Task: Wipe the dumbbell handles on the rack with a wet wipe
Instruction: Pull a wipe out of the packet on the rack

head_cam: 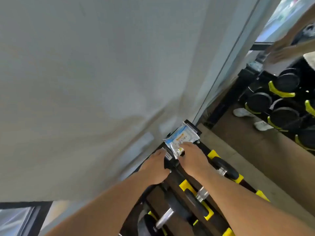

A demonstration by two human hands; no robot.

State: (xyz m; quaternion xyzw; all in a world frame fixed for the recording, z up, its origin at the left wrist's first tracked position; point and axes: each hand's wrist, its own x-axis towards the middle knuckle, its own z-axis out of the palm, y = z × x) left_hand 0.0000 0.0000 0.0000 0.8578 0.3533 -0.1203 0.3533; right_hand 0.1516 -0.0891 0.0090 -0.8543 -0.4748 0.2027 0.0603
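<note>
Right hand (192,157) on wipes pack (181,139); print too blurred to read.

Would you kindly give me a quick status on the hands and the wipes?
Right hand fingers on wipe pack atop rack. Left hand braced on rack edge. No wipe out; dumbbell handles untouched. Nothing blocking.

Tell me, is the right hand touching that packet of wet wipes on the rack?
Touching. The head view shows the right hand with its fingers lying on the near end of the wet wipe packet, no gap visible.
</note>
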